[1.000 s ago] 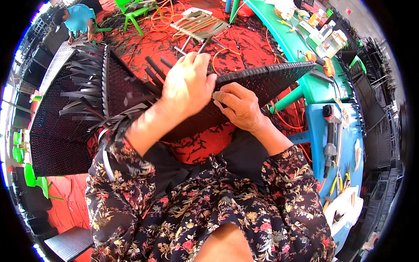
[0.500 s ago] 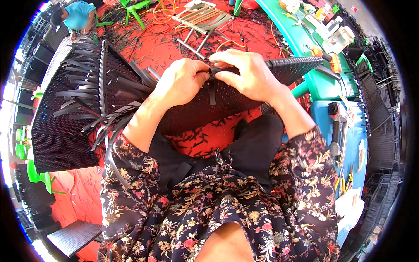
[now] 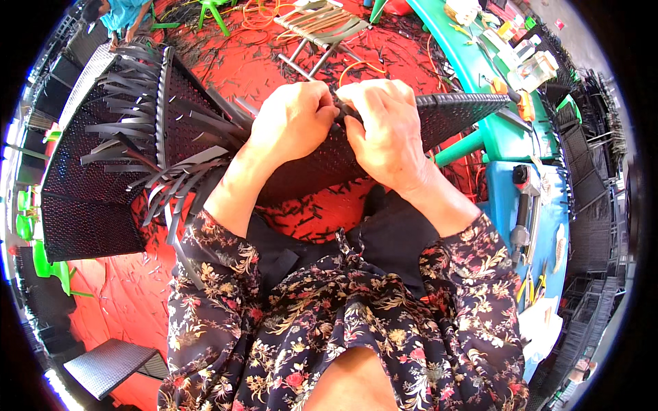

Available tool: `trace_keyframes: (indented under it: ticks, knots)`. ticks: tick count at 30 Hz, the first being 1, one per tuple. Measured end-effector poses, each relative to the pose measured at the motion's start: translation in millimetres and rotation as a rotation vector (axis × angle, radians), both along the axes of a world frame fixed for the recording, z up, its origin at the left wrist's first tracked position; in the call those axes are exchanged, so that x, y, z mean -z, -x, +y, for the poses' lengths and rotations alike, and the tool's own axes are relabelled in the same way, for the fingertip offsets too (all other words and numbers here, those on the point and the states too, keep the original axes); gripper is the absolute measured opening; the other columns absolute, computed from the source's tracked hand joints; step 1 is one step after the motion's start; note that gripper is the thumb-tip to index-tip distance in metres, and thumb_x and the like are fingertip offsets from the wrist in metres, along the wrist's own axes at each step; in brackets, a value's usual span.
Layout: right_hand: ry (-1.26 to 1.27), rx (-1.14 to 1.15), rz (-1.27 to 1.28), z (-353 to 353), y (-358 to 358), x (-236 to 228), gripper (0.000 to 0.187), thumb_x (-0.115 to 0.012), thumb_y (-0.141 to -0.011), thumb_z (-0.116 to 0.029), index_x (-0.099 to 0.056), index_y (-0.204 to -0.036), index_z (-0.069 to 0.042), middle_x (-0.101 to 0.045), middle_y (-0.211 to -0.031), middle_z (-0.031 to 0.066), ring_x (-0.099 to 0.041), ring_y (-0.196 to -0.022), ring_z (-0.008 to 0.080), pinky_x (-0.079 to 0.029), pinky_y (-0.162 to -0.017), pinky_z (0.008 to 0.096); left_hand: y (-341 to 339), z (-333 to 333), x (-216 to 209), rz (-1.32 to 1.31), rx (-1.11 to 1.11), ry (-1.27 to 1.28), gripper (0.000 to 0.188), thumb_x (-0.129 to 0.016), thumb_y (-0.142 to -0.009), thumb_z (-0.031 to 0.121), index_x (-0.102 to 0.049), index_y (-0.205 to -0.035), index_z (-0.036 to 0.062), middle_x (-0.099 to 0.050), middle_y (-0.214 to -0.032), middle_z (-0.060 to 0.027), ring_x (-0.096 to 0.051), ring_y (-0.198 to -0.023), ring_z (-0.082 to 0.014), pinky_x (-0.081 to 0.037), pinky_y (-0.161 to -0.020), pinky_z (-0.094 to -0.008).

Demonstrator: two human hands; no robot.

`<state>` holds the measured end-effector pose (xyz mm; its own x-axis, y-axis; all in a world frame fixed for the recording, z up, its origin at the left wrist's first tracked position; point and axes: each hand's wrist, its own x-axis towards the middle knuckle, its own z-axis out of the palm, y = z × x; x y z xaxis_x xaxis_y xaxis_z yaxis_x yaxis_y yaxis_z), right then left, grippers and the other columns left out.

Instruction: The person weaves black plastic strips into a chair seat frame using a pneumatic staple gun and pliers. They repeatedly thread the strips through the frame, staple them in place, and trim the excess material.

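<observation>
A black woven panel [image 3: 301,171] with a wrapped upper edge [image 3: 462,101] stands tilted in front of my body. My left hand [image 3: 293,120] is closed in a fist at that edge, gripping a flat black strip whose ends I cannot make out. Just beside it, my right hand [image 3: 385,130] has its thumb and curled fingers closed at the same spot on the edge, pinching the dark strip. The knuckles nearly touch, so the strip between them is mostly hidden. Many loose black strips [image 3: 188,171] fan out from the weave left of my left wrist.
A folding stool [image 3: 322,27] stands ahead on the red floor [image 3: 110,294], which is littered with black scraps. To the right are a green table [image 3: 473,75] and a blue surface [image 3: 504,192] holding a power tool [image 3: 524,198] and pliers [image 3: 528,288]. Another person [image 3: 127,17] is at far left.
My left hand has curled tighter into a fist, and my right fingers have folded down onto the edge. The short strip end that hung below my hands is now hidden.
</observation>
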<state>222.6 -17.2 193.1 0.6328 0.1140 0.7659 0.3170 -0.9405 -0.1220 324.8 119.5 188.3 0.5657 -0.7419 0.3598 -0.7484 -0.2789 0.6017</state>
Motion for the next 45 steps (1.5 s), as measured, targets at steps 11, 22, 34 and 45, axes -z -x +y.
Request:
trace_keyframes:
  ticks: [11,22,34,45]
  knots:
    - [-0.242,0.184,0.417,5,22,-14,0.035,-0.065,-0.07,-0.007,-0.051,-0.102,-0.001,-0.062,-0.08,0.0162,-0.063,-0.074,0.0342,-0.05,-0.066,0.0429,19,-2,-3,-0.076,-0.02,-0.071,0.017,-0.064,-0.078,0.019,-0.064,-0.084,0.0037,-0.064,-0.075,-0.0167,-0.064,-0.074,-0.0339,-0.05,-0.066,-0.0404]
    - [-0.807,0.003,0.396,-1,28,4,0.01,-0.06,-0.075,0.001,-0.053,-0.083,0.0,-0.056,-0.066,0.0051,-0.051,-0.053,0.0122,-0.042,-0.052,0.0245,22,-2,2,-0.125,-0.001,-0.021,0.019,-0.067,-0.076,0.022,-0.064,-0.085,0.005,-0.065,-0.075,-0.0163,-0.063,-0.075,-0.0357,-0.05,-0.067,-0.0425]
    - [-1.303,-0.121,0.631,-10,49,-1,0.023,-0.059,-0.086,-0.005,-0.055,-0.107,0.004,-0.058,-0.073,0.0027,-0.052,-0.057,0.009,-0.04,-0.05,0.0209,27,-2,-1,-0.132,-0.04,-0.086,0.021,-0.064,-0.076,0.021,-0.066,-0.091,0.0058,-0.065,-0.076,-0.0161,-0.064,-0.076,-0.0336,-0.05,-0.069,-0.0419]
    - [-1.25,-0.332,0.341,-1,30,-10,0.011,-0.06,-0.089,-0.01,-0.057,-0.081,-0.003,-0.056,-0.066,-0.0002,-0.047,-0.056,0.0037,-0.036,-0.05,0.0173,29,1,0,-0.224,-0.034,-0.041,0.019,-0.066,-0.074,0.023,-0.063,-0.074,0.004,-0.062,-0.069,-0.0152,-0.063,-0.073,-0.0331,-0.051,-0.066,-0.0426]
